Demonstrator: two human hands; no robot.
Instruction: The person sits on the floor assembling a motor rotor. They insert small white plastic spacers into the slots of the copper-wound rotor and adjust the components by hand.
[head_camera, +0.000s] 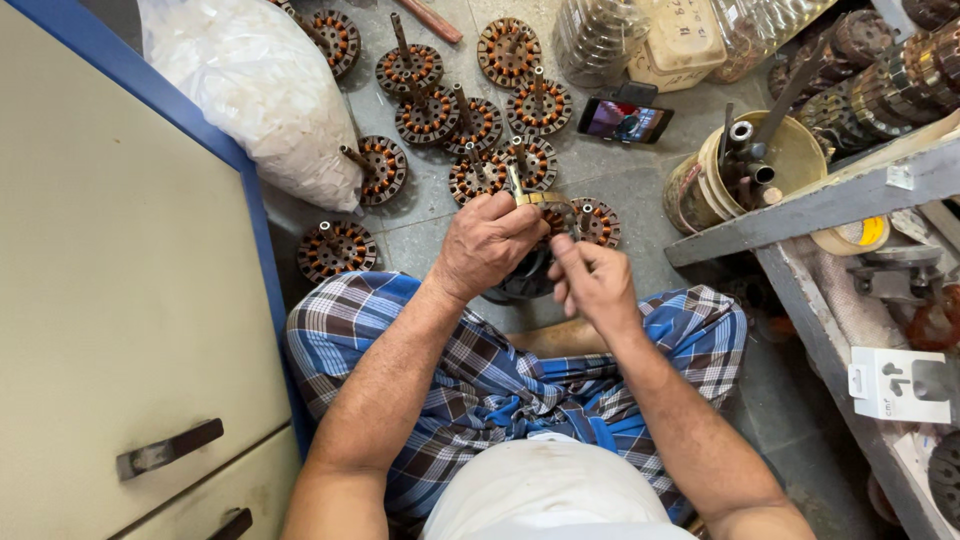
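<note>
Head view: grey floor (640, 190) crowded with wound stators (430, 115).

A motor repair workshop: copper-wound stators (430, 115) litter the floor beside a cluttered metal shelf (830, 200).

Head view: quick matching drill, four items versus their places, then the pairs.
1 phone
2 white sack
3 bucket
4 left hand

a holds metal rods and tubes
b leans against the cabinet's blue edge
c lies screen-up on the floor
d grips a brass-coloured strip above a dark round part

Pairs: 1-c, 2-b, 3-a, 4-d
</note>
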